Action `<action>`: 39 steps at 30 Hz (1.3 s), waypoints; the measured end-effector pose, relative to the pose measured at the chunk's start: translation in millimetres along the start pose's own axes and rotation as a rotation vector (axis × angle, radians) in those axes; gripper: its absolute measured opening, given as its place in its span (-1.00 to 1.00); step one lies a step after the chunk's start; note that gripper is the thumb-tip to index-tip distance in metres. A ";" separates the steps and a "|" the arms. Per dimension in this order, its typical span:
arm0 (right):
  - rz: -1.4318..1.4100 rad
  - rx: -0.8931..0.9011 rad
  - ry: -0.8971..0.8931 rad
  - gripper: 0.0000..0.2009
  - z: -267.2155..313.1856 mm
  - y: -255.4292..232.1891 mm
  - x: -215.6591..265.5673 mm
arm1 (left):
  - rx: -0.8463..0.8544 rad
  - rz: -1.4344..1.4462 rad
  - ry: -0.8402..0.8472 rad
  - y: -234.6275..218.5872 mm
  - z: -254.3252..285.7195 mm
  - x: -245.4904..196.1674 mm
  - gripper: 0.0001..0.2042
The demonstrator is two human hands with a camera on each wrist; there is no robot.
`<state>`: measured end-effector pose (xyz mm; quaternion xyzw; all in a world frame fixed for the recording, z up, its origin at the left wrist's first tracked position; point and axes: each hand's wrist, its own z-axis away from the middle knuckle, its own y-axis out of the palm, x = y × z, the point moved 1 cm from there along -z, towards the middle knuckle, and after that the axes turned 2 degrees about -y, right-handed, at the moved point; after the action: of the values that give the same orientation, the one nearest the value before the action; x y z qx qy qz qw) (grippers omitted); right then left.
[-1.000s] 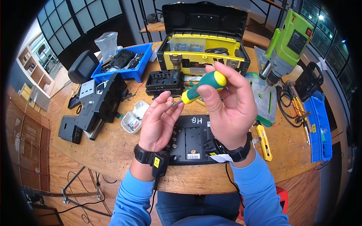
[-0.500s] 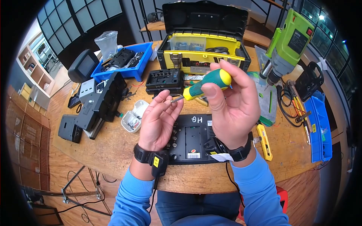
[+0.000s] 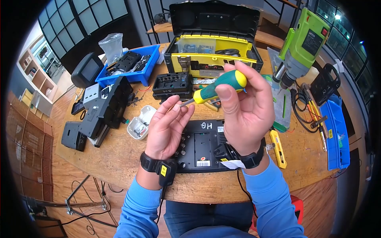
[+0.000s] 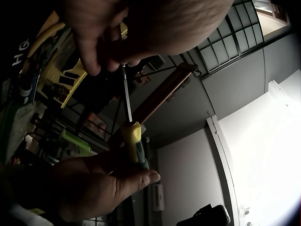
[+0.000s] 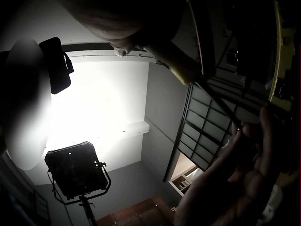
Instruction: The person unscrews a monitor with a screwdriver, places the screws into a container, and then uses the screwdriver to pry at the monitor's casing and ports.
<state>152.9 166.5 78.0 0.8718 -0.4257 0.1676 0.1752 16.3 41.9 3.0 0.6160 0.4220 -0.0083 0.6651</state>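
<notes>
My right hand [image 3: 240, 109] grips a screwdriver [image 3: 216, 88] by its green and yellow handle, held up above the table. The metal shaft points down to the left. My left hand [image 3: 168, 127] is raised beside it, and its fingertips pinch the shaft's tip. In the left wrist view the thin shaft [image 4: 127, 96] runs from the yellow collar up into the left fingers [image 4: 101, 52]. The right wrist view shows the handle [image 5: 176, 63] and the left hand [image 5: 235, 188] in shadow. Below both hands a black device [image 3: 202, 144] marked "HG" lies flat on the wooden table [image 3: 119, 158].
An open yellow and black toolbox [image 3: 214, 55] stands behind. A blue tray [image 3: 152, 59] of parts and black housings [image 3: 107, 107] sit left, with a white plastic case [image 3: 141, 123]. At right are a green drill press [image 3: 305, 39], cables, a yellow utility knife [image 3: 278, 148] and a blue bin [image 3: 337, 135].
My right hand has drifted slightly up and right with the screwdriver. The left fingertips have followed and stay at the shaft's tip.
</notes>
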 end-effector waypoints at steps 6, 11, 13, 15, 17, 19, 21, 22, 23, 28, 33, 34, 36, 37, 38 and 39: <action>0.000 -0.007 -0.005 -0.52 -7.5 -4.0 2.3 | 0.047 -0.156 0.027 -0.5 1.7 -1.9 -0.82; 0.047 0.100 0.070 -0.54 -14.3 -16.3 9.4 | 0.078 -0.311 0.025 4.6 4.9 2.1 -0.84; 0.051 0.113 0.101 -0.56 -17.6 -18.6 11.1 | 0.080 -0.380 0.032 5.9 6.5 3.4 -0.83; 0.058 0.148 0.147 -0.55 -21.6 -22.2 15.7 | 0.082 -0.445 0.037 5.9 7.4 4.6 -0.81; 0.031 0.178 0.213 -0.56 -22.3 -23.1 15.9 | 0.106 -0.656 0.058 5.8 8.0 6.3 -0.78; 0.077 0.240 0.220 -0.57 -23.0 -24.9 20.3 | 0.130 -0.695 0.044 7.8 9.9 11.0 -0.78; 0.121 0.299 0.225 -0.57 -23.2 -24.5 24.7 | 0.161 -0.798 0.020 8.6 10.9 16.7 -0.81; 0.144 0.327 0.233 -0.58 -23.0 -23.7 26.5 | 0.156 -0.794 0.019 8.8 11.6 18.8 -0.81; 0.168 0.354 0.238 -0.59 -22.4 -23.1 27.2 | 0.171 -0.883 0.020 9.6 12.1 20.4 -0.80; 0.215 0.417 0.242 -0.62 -18.8 -23.8 18.0 | 0.210 -1.083 0.044 19.7 15.8 24.0 -0.77; 0.247 0.494 0.209 -0.64 -15.1 -21.1 14.4 | 0.290 -1.352 0.120 18.3 15.6 27.9 -0.78; 0.278 0.514 0.187 -0.64 -14.5 -20.6 13.9 | 0.288 -1.349 0.117 20.0 15.9 27.2 -0.78; 0.309 0.539 0.167 -0.64 -13.5 -19.8 13.4 | 0.316 -1.492 0.162 26.3 16.2 25.6 -0.80; 0.338 0.558 0.151 -0.63 -13.6 -20.0 13.8 | 0.314 -1.488 0.160 24.7 14.5 27.1 -0.80; 0.368 0.578 0.136 -0.63 -13.6 -20.5 14.0 | 0.340 -1.540 0.276 23.1 12.5 28.9 -0.81; 0.369 0.582 0.140 -0.63 -13.7 -21.2 13.8 | 0.365 -1.590 0.393 21.9 11.5 30.6 -0.81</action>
<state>175.9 175.4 92.8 0.7799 -0.4977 0.3700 -0.0850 54.0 53.3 2.0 0.2234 0.8308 -0.4353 0.2652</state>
